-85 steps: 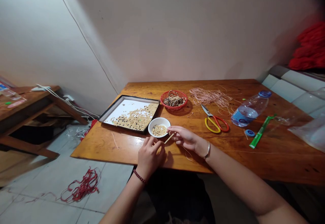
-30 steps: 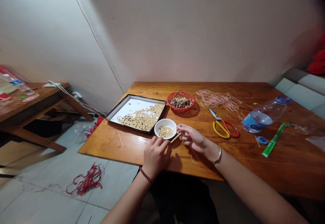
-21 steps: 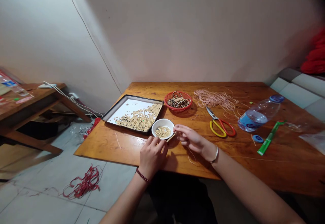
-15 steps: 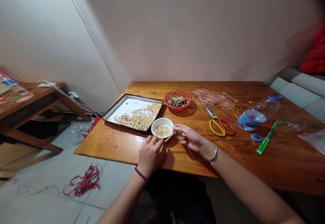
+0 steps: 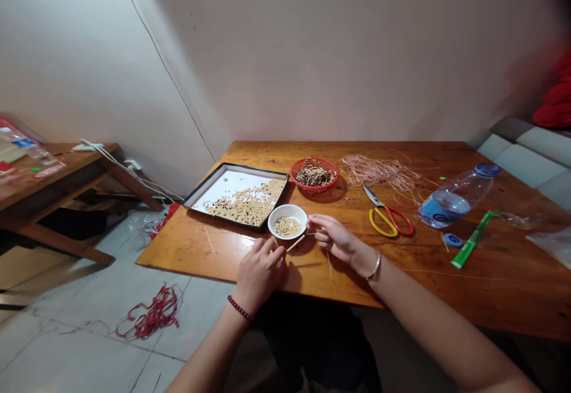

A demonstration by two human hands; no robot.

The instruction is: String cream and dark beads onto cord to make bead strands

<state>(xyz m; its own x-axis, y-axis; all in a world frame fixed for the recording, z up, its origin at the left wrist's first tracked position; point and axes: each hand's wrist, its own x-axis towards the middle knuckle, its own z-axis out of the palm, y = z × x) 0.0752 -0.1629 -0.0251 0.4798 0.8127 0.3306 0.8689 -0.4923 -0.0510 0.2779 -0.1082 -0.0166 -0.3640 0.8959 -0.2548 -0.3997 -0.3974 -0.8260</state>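
Observation:
Between my hands runs a short string of pale beads (image 5: 295, 243), tilted up to the right. My left hand (image 5: 261, 268) pinches its lower end, close to the table's front edge. Pinched fingers of my right hand (image 5: 332, 235) hold the thin cord (image 5: 312, 232) past the upper end of the beads. A loose end of cord dangles below that hand. Just behind both hands stands a white bowl (image 5: 273, 219) with pale beads in it. To its left, a black-edged tray (image 5: 209, 188) holds many loose pale and dark beads.
A red basket (image 5: 314, 188) of strung beads stands behind the bowl. Pink cord (image 5: 379, 172) lies heaped at the back. Scissors (image 5: 388, 214), a tilted-looking water bottle (image 5: 459, 200), its blue label-like disc (image 5: 452, 239) and a green packet (image 5: 473, 239) are on the right.
My left hand has moved slightly left and down, and my right hand slightly right. The gap between them is wider, showing bare cord above the beads.

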